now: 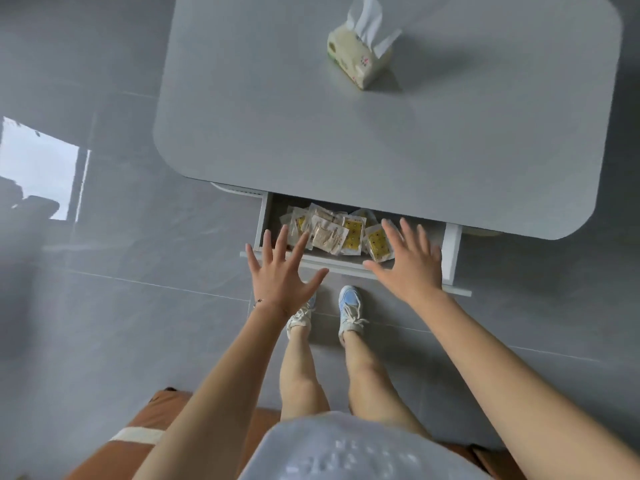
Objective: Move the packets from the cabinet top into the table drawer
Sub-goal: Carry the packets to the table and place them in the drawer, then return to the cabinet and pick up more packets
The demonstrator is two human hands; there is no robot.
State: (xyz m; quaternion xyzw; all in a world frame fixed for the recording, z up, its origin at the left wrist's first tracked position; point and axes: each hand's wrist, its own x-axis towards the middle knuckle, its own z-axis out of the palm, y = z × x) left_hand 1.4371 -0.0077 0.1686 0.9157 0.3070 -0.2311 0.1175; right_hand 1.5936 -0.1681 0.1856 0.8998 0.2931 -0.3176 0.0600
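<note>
The table drawer is pulled out from under the grey table. Several clear packets with tan and yellow contents lie heaped inside it, towards its left half. My left hand hovers over the drawer's front left corner with fingers spread and straight, holding nothing. My right hand is spread flat over the drawer's front edge to the right of the packets, also holding nothing. The cabinet top is out of view.
A pack of tissues stands on the far part of the table top. My feet in pale sneakers stand on the grey tiled floor just in front of the drawer. A brown seat is behind me at the bottom left.
</note>
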